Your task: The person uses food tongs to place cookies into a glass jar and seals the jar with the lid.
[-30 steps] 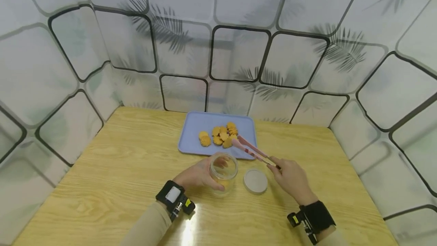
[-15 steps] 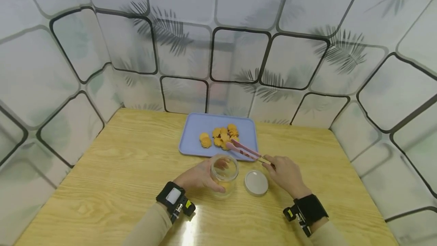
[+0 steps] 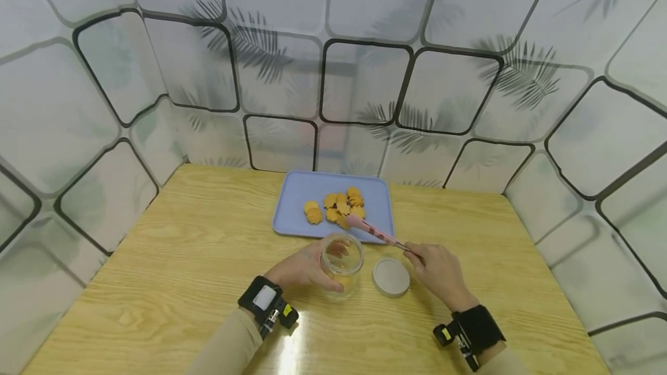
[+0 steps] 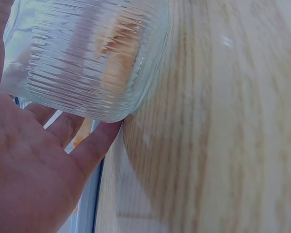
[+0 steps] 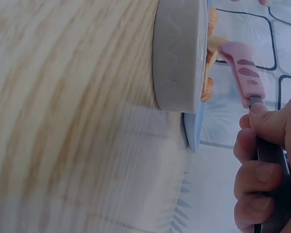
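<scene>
Fingers (image 5: 254, 172) of right hand (image 3: 440, 274) clenched on pink tongs (image 3: 375, 231), tips now closed together at the cookies (image 3: 336, 208) beyond; left hand (image 3: 302, 268) grasping glass jar (image 3: 341, 262).

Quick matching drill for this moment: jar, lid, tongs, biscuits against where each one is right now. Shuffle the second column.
Things:
1. glass jar
2. lid
3. pink tongs
4. biscuits

Places:
A. heaped on the blue tray
B. gripped by the right hand
C. held by the left hand
D. flat on the table, right of the jar

Pairs: 1-C, 2-D, 3-B, 4-A
</scene>
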{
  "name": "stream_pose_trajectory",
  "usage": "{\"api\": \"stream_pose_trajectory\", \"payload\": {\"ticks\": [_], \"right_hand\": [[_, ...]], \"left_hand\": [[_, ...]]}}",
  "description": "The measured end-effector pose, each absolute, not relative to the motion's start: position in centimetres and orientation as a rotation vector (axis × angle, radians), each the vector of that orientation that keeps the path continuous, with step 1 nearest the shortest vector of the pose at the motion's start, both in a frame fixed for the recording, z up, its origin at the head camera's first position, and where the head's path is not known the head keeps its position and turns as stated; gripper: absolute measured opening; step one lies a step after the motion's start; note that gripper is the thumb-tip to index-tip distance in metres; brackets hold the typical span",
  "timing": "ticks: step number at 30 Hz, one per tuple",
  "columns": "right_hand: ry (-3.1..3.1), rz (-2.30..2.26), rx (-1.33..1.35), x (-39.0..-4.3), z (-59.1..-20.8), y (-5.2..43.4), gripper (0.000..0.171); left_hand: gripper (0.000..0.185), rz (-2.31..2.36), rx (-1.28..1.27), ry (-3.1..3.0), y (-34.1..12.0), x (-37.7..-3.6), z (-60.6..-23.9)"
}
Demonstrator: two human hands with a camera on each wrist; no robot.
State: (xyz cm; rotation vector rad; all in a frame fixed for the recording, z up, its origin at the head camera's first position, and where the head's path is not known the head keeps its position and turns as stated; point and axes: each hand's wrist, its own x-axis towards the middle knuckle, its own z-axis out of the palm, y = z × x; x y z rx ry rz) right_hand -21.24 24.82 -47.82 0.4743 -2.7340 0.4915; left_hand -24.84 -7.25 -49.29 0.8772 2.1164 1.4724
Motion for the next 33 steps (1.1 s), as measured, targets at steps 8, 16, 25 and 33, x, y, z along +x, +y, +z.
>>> {"api": "stream_pose_trajectory", "payload": {"ticks": [8,16,25,33], "right_hand": [[-2.725,0.578,0.439,-21.2,-48.0,25.2,0.021],[-2.745,0.599,0.406,-21.1,-48.3,25.5,0.03],[-2.812,0.578,0.373,-20.9,-48.7,25.8,0.032],[-2.825,0.545,0.379,-21.1,-48.8,25.4,0.03]], "left_hand": [[0.091,1.459,0.889,2.124,-7.3,-24.9,-49.1],[0.093,1.452,0.881,2.133,-7.2,-25.0,-49.1],[0.093,1.454,0.873,2.12,-7.2,-25.0,-49.2],[0.093,1.459,0.874,2.108,-7.2,-24.9,-49.2]]}}
